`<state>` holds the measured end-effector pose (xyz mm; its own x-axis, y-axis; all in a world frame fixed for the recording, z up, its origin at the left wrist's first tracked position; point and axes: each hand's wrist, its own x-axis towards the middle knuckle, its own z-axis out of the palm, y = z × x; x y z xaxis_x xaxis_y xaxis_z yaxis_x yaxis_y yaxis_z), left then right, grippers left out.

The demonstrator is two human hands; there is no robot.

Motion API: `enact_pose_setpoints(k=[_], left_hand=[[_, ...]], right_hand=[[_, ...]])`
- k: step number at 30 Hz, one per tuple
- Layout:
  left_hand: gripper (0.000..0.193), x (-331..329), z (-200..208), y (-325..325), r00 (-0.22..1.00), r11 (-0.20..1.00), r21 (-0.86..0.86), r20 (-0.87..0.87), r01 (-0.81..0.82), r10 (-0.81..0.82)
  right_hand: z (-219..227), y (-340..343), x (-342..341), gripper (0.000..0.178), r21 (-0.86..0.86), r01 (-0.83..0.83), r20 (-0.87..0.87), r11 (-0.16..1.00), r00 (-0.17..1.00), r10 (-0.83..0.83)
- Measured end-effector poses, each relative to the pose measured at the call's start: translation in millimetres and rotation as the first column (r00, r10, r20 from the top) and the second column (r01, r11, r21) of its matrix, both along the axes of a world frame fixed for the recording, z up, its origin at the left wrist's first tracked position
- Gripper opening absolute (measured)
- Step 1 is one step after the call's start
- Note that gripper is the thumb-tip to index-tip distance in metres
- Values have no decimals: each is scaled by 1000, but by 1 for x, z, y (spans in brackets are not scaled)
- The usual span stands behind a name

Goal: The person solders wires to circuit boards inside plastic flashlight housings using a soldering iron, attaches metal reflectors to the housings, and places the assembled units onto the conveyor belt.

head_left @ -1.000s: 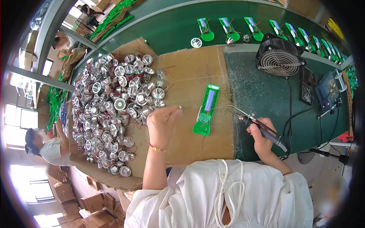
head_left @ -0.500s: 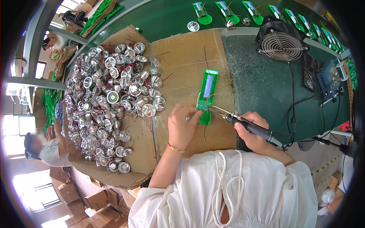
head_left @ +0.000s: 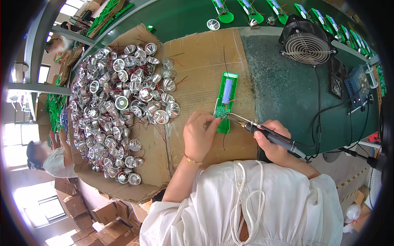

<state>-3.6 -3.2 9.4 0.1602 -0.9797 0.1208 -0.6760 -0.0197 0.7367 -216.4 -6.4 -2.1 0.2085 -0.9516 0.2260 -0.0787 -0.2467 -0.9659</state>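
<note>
Now both hands are at the work: a second ago the left hand (head_left: 199,137) was off beside the reflector pile and the soldering iron (head_left: 285,142) was clear of the part. The iron tip has since come in to the circuit board (head_left: 221,112); last half second, basically no change. My read: approach is done, joint being worked.

Hands apart from each other. Right hand (head_left: 276,151) wrapped round the iron's handle. Left thumb and fingertips brought together at the board's left edge; can't tell if they pinch a lead.

Green housing (head_left: 232,98) lies on the flat cardboard sheet (head_left: 201,74), between the hands. It holds a lavender battery cell (head_left: 227,91) in the far part, board nearer the person.

Containers: open carton (head_left: 119,194) on the left, heaped with silver lamp reflectors (head_left: 123,102), red leads showing. Upper left, another carton with green parts (head_left: 107,18).
</note>
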Motion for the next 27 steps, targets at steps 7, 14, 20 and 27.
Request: enact_pose_setpoints(k=[7, 14, 20, 27], left_hand=[[11, -1, -1, -1, 1000, 1000, 25, -29, 7, -6], [10, -1, -1, -2, 999, 999, 25, -26, 19, -19], [11, 0, -1, -3, 999, 999, 29, -34, 25, -24], [17, 3, 10, 1, 975, 991, 0, 180, 130, -128]], right_hand=[[-2, 0, 1, 14, 43, -7, 20, 999, 1000, 6], [-3, 3, -1, 15, 9, 96, 54, 995, 994, -96], [2, 2, -1, 14, 52, 62, 56, 997, 996, -65], [-4, 1, -5, 14, 13, 102, 28, 995, 994, -102]])
